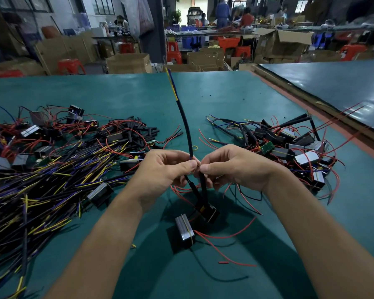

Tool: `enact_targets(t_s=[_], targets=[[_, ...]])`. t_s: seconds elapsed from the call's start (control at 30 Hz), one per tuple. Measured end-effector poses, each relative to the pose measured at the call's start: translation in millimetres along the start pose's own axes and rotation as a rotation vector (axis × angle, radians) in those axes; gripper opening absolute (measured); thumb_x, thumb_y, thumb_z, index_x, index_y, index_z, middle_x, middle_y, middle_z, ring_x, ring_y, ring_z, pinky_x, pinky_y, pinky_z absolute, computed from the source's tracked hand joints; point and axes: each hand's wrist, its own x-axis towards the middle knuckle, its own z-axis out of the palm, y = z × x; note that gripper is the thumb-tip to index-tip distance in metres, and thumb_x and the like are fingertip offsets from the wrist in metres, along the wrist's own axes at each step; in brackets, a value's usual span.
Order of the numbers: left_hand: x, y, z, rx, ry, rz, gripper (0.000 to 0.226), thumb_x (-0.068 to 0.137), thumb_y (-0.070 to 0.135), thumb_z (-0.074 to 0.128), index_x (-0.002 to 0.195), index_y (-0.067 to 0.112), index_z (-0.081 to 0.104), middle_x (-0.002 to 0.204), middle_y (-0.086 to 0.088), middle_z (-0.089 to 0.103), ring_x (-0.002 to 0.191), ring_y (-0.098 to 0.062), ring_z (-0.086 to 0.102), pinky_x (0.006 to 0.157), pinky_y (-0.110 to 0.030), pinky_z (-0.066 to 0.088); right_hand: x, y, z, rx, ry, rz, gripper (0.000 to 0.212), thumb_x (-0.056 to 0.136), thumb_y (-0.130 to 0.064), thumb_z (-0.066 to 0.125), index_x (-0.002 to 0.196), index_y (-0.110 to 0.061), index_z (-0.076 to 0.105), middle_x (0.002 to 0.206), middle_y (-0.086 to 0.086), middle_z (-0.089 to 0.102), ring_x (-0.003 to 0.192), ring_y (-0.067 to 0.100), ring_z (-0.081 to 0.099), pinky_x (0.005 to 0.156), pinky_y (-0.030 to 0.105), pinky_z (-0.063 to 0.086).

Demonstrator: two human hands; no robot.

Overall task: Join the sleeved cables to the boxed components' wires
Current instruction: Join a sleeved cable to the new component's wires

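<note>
Over the green mat (pixel 117 93), mid-join: pinching the sleeved cable (pixel 185 124) at its lower end in left hand (pixel 166 169), a boxed component (pixel 212 212)'s wires (pixel 203 186) in right hand (pixel 231 167); likely finished heap (pixel 289 147) rightward, bigger unjoined pile (pixel 41 169) leftward.

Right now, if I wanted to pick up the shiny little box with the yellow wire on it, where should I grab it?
Probably pinch the silver boxed component across its flat long sides, coming from above and its left. Its red wires sprout from the right, and the left is bare green mat.
</note>
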Motion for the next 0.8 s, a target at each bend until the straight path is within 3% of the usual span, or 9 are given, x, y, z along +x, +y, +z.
enact_targets(t_s=[0.13, 0.3, 0.47, 0.63, 0.7, 0.8], targets=[[-1, 2, -2, -0.011, -0.012, 0.006, 0.009, 0.081, 0.01, 0.07, 0.077, 0.012, 0.077, 0.072, -0.007, 0.07, 0.071, -0.025, 0.051, 0.054, -0.018, 0.048, 3, 1, 1, 0.111, -0.034, 0.008, 0.016, 0.083, -0.021, 0.068, 0.086, -0.007, 0.075, 0.068, 0.004, 0.064, 0.062, 0.011, 0.06, 0.058, 0.019, 0.049], [-2, 3, -2, -0.04, -0.024, 0.014, 0.01, 0.076, 0.015, 0.07, 0.072, 0.019, 0.078, 0.069, -0.002, 0.071, 0.069, -0.022, 0.053, 0.054, -0.016, 0.048, 5, 4, 4, 0.263, -0.068, 0.06, 0.015, 0.081, -0.023, 0.065, 0.079, -0.015, 0.078, 0.085, 0.004, 0.066, 0.064, 0.008, 0.06, 0.056, 0.02, 0.048], [0, 0, -2, -0.051, 0.005, 0.012, 0.009, 0.078, 0.009, 0.071, 0.074, 0.014, 0.078, 0.075, -0.008, 0.07, 0.077, -0.028, 0.051, 0.053, -0.017, 0.049, 7, 5, 3, 0.298, -0.029, 0.069, 0.006, 0.077, -0.02, 0.074, 0.071, -0.018, 0.074, 0.068, -0.002, 0.064, 0.059, 0.008, 0.06, 0.056, 0.019, 0.049], [2, -2, -1, -0.017, 0.061, 0.035, 0.008, 0.079, 0.007, 0.073, 0.074, 0.01, 0.077, 0.076, -0.019, 0.065, 0.062, -0.021, 0.049, 0.051, -0.019, 0.046, 7, 3, 3, 0.173, 0.09, -0.024, 0.003, 0.068, -0.019, 0.075, 0.07, -0.016, 0.075, 0.061, 0.0, 0.064, 0.055, 0.009, 0.059, 0.052, 0.018, 0.048], [3, -2, -1, 0.015, 0.105, 0.064, 0.003, 0.079, 0.007, 0.075, 0.076, 0.007, 0.076, 0.071, -0.023, 0.06, 0.051, -0.015, 0.046, 0.05, -0.02, 0.043, 9, 3, 5, 0.043, 0.156, -0.1, 0.006, 0.074, -0.014, 0.077, 0.069, -0.016, 0.075, 0.059, 0.003, 0.064, 0.054, 0.01, 0.056, 0.051, 0.018, 0.044], [4, -4, 0, 0.03, 0.176, 0.088, 0.008, 0.079, 0.005, 0.075, 0.071, 0.006, 0.075, 0.056, -0.017, 0.053, 0.043, -0.014, 0.042, 0.047, -0.02, 0.04, 11, 2, 10, -0.177, 0.281, -0.233, 0.018, 0.083, -0.003, 0.073, 0.066, -0.012, 0.072, 0.054, 0.005, 0.064, 0.049, 0.011, 0.055, 0.048, 0.019, 0.042]])
